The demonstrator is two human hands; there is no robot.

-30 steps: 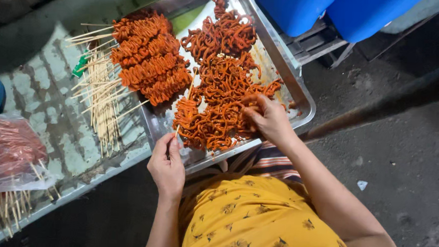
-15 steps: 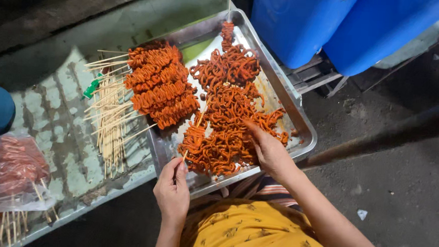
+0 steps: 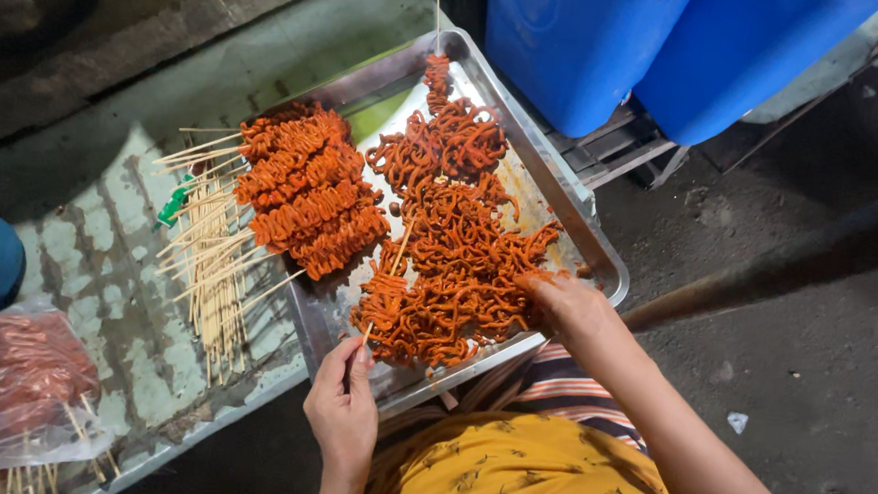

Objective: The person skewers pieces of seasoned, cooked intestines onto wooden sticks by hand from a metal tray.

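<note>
Skewering looks to be the work in hand: the left hand (image 3: 342, 407) pinches a bamboo stick (image 3: 382, 289) between narrow fingers at its lower end, the tip lying over the loose orange-red coils (image 3: 452, 278) in the metal tray (image 3: 598, 260). The right hand (image 3: 568, 304) rests on the heap's right edge, fingers curled onto a piece. Finished skewers (image 3: 307, 195) lie at the tray's left, spare sticks (image 3: 213, 255) on the surface beside it. Done well, each coil should likely be threaded through its folds, stick held steady and low.
</note>
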